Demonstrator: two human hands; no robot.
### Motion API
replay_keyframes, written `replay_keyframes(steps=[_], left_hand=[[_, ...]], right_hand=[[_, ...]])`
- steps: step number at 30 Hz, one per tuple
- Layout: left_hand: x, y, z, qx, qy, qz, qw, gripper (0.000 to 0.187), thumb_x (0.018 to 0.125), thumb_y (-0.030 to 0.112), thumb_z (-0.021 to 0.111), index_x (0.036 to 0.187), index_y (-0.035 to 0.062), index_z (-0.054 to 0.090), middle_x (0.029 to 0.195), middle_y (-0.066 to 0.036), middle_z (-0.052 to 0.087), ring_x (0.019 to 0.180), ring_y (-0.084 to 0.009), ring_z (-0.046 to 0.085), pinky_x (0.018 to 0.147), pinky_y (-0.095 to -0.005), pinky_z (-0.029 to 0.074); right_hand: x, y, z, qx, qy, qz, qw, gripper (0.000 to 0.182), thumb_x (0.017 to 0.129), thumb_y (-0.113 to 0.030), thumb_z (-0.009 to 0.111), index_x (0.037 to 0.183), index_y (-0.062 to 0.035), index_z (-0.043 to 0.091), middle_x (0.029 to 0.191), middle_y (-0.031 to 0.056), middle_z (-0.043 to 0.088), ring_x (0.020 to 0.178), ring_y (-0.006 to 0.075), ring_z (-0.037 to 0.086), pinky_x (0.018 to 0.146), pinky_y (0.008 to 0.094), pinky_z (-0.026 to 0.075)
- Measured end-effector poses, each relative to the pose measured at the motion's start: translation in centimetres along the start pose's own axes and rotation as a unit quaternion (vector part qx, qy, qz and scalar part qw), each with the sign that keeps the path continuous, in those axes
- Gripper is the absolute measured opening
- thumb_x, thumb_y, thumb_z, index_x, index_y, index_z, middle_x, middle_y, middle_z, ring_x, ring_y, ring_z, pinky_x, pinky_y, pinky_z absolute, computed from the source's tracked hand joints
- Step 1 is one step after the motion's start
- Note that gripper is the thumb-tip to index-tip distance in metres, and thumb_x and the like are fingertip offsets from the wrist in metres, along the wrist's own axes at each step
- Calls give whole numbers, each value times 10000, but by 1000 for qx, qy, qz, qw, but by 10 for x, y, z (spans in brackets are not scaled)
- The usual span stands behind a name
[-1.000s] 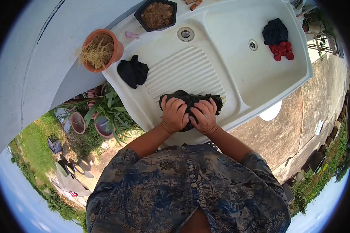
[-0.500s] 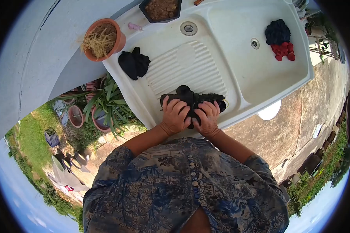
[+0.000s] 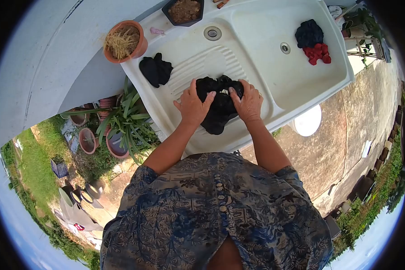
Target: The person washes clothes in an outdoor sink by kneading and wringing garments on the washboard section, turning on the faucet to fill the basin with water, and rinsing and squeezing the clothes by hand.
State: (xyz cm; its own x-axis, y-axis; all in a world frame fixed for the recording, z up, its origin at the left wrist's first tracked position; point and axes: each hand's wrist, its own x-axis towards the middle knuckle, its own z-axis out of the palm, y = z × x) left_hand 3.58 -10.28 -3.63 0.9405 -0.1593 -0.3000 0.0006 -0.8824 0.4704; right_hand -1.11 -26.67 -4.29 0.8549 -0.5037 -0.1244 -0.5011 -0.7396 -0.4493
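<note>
The left hand [image 3: 193,104] and the right hand [image 3: 248,101] grasp a bunched black cloth garment [image 3: 219,108] from its two sides, fingers bent over its upper edge and thumbs pressed on its face, pointing toward each other. Small pale lettering shows on the dark fabric between the two thumbs. The garment lies on the ribbed washboard panel [image 3: 198,67] of a white molded sink unit [image 3: 180,139], its lower end hanging toward the wearer, below the level of the hands.

Beyond and to the left of the left hand, a crumpled black cloth [image 3: 155,70] rests on the sink unit, apart from the garment. Farther out on that side are a small pink item [image 3: 157,31] and a round terracotta pot with dry straw-like growth [image 3: 126,41]. Ahead of the hands are a round metal drain [image 3: 212,33] and, past it, a dark angular pot filled with brown soil [image 3: 183,11].

Well to the right of the right hand, a deeper white basin [image 3: 283,76] holds a dark navy cloth bundle [image 3: 309,33] touching a red cloth bundle [image 3: 317,54], with a smaller drain [image 3: 285,47] between them and the hands.
</note>
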Motion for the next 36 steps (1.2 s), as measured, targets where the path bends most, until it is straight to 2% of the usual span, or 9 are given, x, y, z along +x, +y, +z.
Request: replay_keyframes(steps=[4,5,10,12,15,19,23,32,36], left_hand=[[7,9,0,-591,-131,-268,750,472,735,226,724,1100,-13,542,947,-132,621,829,-192,613,722,-274,496],[13,20,-21,-590,-130,-257,754,472,735,226,724,1100,-13,542,947,-132,621,829,-192,613,722,-274,496],[12,47,-94,-294,94,216,926,492,657,205,766,1085,71,563,892,-72,562,823,-225,558,852,-348,448],[18,31,-72,-155,157,383,897,541,578,195,783,1069,120,568,900,-60,484,907,-286,481,1014,-428,313],[27,0,-40,76,-154,178,969,598,673,300,758,1201,171,509,1164,-65,442,1163,-280,413,998,-602,257],[63,-1,-41,-26,11,165,986,675,751,411,689,1327,199,408,1351,-94,351,1301,-318,290,989,-683,189],[83,25,-2,-30,3,10,999,684,829,559,503,1401,222,335,1447,-171,272,1348,-377,220,946,-723,208],[66,9,40,79,165,316,931,203,776,226,590,958,145,630,876,-51,531,813,-243,510,741,-397,353],[111,33,34,135,181,208,952,511,815,287,584,1290,148,454,1311,-83,419,1202,-262,421,987,-592,245]], right_hand=[[1,4,1,326,-37,187,926,364,844,-344,557,1083,-70,563,969,116,599,908,247,573,856,390,425],[9,2,-2,593,-64,280,752,342,843,-294,546,1051,-24,568,952,109,595,911,225,572,852,335,440],[15,4,-38,776,-89,132,611,287,860,-166,445,1084,-18,548,1017,54,581,976,163,527,918,287,384],[23,37,-22,649,-156,112,736,333,861,-188,455,1145,-28,522,1086,67,577,1022,175,519,938,291,367],[37,25,-40,470,12,209,857,381,846,-192,469,1175,-3,509,1083,121,587,1026,207,539,936,310,384],[74,-5,-7,242,62,-33,968,490,868,-422,495,1229,-91,525,1293,201,476,1179,339,461,963,474,361],[41,-38,27,68,4,-80,994,406,860,-445,487,1073,-127,622,1214,97,536,1181,275,445,1005,484,299],[25,-16,31,31,74,-134,988,155,794,-269,578,835,-119,575,874,53,567,885,244,521,868,435,348],[71,-35,30,24,34,-12,999,307,843,-320,537,1071,-114,555,1146,97,528,1161,259,443,1025,536,244]])
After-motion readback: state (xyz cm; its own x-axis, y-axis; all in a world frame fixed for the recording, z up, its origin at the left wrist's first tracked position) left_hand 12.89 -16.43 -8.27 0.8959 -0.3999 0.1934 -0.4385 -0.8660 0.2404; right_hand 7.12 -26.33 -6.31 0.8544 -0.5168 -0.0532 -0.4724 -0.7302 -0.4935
